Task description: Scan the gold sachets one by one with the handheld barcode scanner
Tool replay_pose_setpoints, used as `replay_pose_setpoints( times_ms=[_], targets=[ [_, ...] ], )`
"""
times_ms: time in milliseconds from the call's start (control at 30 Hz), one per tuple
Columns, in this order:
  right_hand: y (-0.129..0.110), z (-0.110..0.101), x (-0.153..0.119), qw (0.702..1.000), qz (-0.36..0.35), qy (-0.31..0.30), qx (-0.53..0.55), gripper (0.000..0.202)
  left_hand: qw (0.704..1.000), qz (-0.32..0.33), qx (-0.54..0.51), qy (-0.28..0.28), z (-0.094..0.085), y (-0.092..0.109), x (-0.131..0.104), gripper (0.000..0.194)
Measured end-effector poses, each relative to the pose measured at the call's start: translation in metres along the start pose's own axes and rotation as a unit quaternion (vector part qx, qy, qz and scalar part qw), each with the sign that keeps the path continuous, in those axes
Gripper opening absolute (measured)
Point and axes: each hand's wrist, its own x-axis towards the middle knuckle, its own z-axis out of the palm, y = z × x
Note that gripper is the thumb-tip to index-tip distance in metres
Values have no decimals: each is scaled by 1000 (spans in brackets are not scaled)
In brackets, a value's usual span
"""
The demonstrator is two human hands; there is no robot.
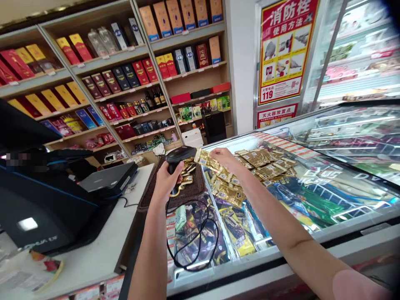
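Basket of brown wicker (197, 183) sits by the far left corner of the glass-topped chest freezer (243, 263); over it, left hand (167, 179)'s wrapped round a black plastic scanner (179, 154). Shiny gold foil packet (203, 159) is by its nose, pinched in the right hand (224, 158). I'd keep that foil flat, glare could spoil a read.

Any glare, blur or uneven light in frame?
Head view, centre: highlights on the gold foil packet in the right hand; head view, right: white reflections across the clear glass freezer top, smeared white display shelves, dark upper corner; head view, left: bright patch on the black plastic terminal.
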Motion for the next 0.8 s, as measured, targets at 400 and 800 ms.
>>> replay_pose_setpoints(
  times_ms=[400,800],
  targets=[
    [-4,-12,-12,910,39,-208,-356,45,997,-74,-34,-5,2,-2,6,58],
    [31,54,-23,791,64,-284,-539,32,997,-77,-16,21,-9,3,6,58]
  ],
)
